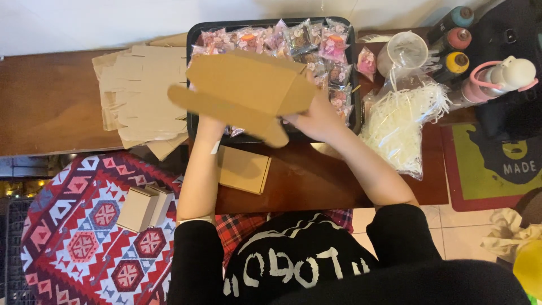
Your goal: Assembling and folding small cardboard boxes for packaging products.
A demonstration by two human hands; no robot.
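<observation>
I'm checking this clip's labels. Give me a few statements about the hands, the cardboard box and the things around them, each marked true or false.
1. Both hands hold a partly folded brown cardboard box above the black tray. True: left hand, right hand.
2. The tray is empty. False: it is filled with small wrapped treats.
3. A stack of flat cardboard blanks lies left of the tray. True.
4. The bag of white shredded paper sits left of the tray. False: it lies to the right.
5. A closed small box rests on the table below the hands. True.
</observation>
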